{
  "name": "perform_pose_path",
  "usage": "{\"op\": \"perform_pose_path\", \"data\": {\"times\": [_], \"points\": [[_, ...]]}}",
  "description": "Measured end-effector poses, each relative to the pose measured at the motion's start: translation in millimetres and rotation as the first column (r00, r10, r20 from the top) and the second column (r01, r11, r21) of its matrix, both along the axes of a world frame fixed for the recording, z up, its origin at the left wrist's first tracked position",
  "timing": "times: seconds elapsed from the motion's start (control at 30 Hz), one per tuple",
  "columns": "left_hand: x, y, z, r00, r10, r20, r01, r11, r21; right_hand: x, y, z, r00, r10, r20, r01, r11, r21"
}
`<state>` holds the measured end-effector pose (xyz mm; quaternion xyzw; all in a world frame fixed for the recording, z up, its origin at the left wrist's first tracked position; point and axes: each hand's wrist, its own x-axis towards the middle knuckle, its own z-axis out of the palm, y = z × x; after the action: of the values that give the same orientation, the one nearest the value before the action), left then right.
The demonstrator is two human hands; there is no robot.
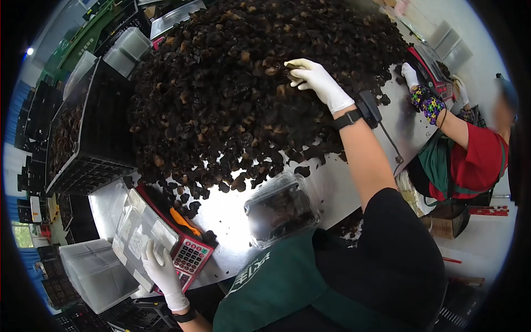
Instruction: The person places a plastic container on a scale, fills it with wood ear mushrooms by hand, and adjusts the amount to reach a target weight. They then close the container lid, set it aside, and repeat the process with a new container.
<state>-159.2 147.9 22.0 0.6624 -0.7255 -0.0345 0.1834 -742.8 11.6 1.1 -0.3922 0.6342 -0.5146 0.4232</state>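
Note:
A large heap of dark brown, curled pieces, like dried fungus (221,88), covers the metal table. My right hand (318,82), in a white glove, is over the heap with its fingers bent round a dark piece. My left hand (161,272), also gloved, rests at the lower edge of the red scale (191,257), beside its keypad, with fingers apart and nothing in them. On the scale's flat plate (138,235) lie patches of tape. A clear plastic box (283,210) with dark pieces inside stands near my body. An orange-handled tool (184,221) lies by the scale.
Stacked clear containers (98,274) stand at the lower left. A black crate (94,122) of dark pieces is at the left. A co-worker in a red shirt (484,163) works at another scale (434,72) on the right. A green crate (83,41) is at the upper left.

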Motion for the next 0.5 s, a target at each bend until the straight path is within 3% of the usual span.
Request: {"op": "perform_pose_path", "data": {"times": [0.07,0.17,0.27,0.37,0.4,0.47,0.5], "points": [[-5,5,1,0.999,0.003,0.041,-0.002,1.0,-0.022,1,16,4,0.978,-0.012,0.209,0.012,1.0,0.003],[-14,9,11,0.999,0.035,-0.002,-0.035,0.999,-0.028,-2,25,-2,0.908,0.026,0.419,0.032,0.991,-0.131],[-5,9,6,0.999,0.033,0.009,-0.033,0.999,-0.014,-10,19,-11,0.928,0.019,0.372,0.032,0.991,-0.129],[0,12,-2,0.999,0.013,0.032,-0.013,1.0,-0.017,7,21,6,0.987,-0.154,-0.056,0.153,0.988,-0.018],[-2,12,-3,0.999,0.007,0.038,-0.006,1.0,-0.023,-3,10,-26,0.96,-0.165,-0.226,0.098,0.955,-0.28],[-6,14,-1,0.999,0.013,0.05,-0.011,1.0,-0.024,-1,10,-30,0.867,-0.182,-0.463,0.128,0.981,-0.146],[-7,15,-1,0.999,0.015,0.05,-0.014,1.0,-0.025,2,10,-31,0.792,-0.184,-0.582,0.084,0.977,-0.194]]}}
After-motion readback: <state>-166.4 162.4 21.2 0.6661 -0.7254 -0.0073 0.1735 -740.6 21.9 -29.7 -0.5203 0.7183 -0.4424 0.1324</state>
